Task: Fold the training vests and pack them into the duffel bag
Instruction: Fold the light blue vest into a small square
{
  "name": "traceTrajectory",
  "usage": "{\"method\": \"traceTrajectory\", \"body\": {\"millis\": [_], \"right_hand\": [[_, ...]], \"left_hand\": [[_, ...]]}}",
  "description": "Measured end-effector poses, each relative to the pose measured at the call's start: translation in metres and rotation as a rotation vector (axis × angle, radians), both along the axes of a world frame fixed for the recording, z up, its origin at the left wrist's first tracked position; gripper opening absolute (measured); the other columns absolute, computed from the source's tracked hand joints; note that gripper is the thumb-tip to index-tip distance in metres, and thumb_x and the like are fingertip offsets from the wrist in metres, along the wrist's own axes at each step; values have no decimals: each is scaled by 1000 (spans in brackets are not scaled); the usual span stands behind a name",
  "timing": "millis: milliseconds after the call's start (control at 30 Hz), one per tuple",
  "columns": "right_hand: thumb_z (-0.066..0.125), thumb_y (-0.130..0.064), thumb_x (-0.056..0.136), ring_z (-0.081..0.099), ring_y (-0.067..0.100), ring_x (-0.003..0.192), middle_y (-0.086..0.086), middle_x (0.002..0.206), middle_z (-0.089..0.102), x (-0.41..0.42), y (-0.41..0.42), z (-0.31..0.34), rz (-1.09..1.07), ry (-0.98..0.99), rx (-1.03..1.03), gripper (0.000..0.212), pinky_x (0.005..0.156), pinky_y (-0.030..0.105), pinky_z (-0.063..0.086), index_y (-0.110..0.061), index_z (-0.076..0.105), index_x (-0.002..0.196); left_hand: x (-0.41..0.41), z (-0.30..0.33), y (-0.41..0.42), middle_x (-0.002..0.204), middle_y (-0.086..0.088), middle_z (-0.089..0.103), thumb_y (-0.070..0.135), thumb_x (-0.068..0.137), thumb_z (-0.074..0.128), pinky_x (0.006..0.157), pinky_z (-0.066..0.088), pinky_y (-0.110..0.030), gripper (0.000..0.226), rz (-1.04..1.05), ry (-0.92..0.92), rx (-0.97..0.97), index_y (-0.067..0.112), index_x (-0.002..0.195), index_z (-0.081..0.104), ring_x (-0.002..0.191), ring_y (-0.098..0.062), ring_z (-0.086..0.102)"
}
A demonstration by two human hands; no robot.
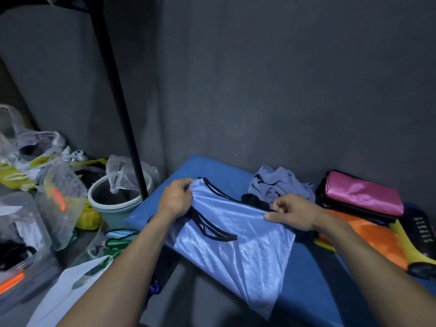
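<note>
A: How far along is the person?

B: Early on. 1 shiny blue vest [236, 244] lies on the blue mat [330, 274]. The left hand [175, 199] and right hand [291, 214] each pinch its top edge. It isn't folded yet.

A: And the bag?

B: No duffel bag is clearly seen, so packing is still left.

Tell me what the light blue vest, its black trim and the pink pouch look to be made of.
Light blue vest: thin glossy synthetic, likely polyester; bright sheen, soft creases. Black trim: matte binding tape, probably fabric; the weave is unclear. Pink pouch: shiny woven nylon-like cloth with faint highlights.
</note>
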State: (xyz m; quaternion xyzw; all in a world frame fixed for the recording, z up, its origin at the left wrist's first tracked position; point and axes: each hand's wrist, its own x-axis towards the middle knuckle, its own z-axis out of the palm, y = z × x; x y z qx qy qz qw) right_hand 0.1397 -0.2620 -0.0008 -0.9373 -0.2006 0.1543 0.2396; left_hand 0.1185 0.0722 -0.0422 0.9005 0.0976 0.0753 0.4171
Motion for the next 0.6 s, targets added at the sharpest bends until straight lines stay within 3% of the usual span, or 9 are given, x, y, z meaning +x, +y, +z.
{"method": "traceTrajectory", "body": {"millis": [67, 200, 333, 400, 500, 600], "right_hand": [[70, -53, 90, 34, 12, 56, -2, 61, 39, 1, 3, 0, 10, -43, -141, 53, 59, 32, 28, -18, 40, 64], [61, -64, 92, 33, 16, 55, 1, 59, 36, 1, 4, -1, -33, -74, -294, 62, 58, 34, 25, -17, 34, 61], [48, -78, 88, 38, 17, 57, 4, 63, 41, 1, -2, -7, -92, 38, -191, 68, 61, 33, 29, -15, 45, 63], [44, -76, 91, 42, 17, 58, 3, 64, 47, -1, -2, -8, -75, 23, -218, 71, 61, 33, 32, -10, 52, 67], [50, -62, 98, 47, 15, 63, -2, 67, 51, -4, 2, -6, -59, -72, -278, 53, 63, 34, 35, -16, 48, 70], [58, -54, 96, 58, 21, 89, -6, 92, 61, -16, 9, 6, -59, -310, -393, 31, 77, 37, 42, -23, 56, 92]], "left_hand": [[-1, 3, -2, 86, 8, 69, 9, 94, 53, 85, 52, -37, 28, 14, 15, 56, 33, 84, 64, 91, -22, 63], [2, 1, -2, 65, 3, 53, 6, 88, 51, 70, 43, -37, 30, 55, 19, 122, 22, 63, 45, 81, -36, 59], [4, 6, -2, 75, -4, 65, 22, 88, 54, 72, 50, -40, 16, 52, 71, 124, 18, 73, 56, 83, -33, 62], [8, 8, -4, 81, -3, 66, 36, 90, 54, 72, 48, -38, 20, 50, 100, 143, 20, 78, 56, 84, -30, 62], [9, 5, -8, 81, 1, 65, 52, 90, 56, 69, 43, -36, 30, 59, 85, 201, 24, 80, 54, 84, -27, 61], [11, -5, -6, 80, -3, 64, 45, 96, 54, 66, 42, -37, 30, 83, -6, 279, 20, 79, 49, 86, -34, 62]]}}
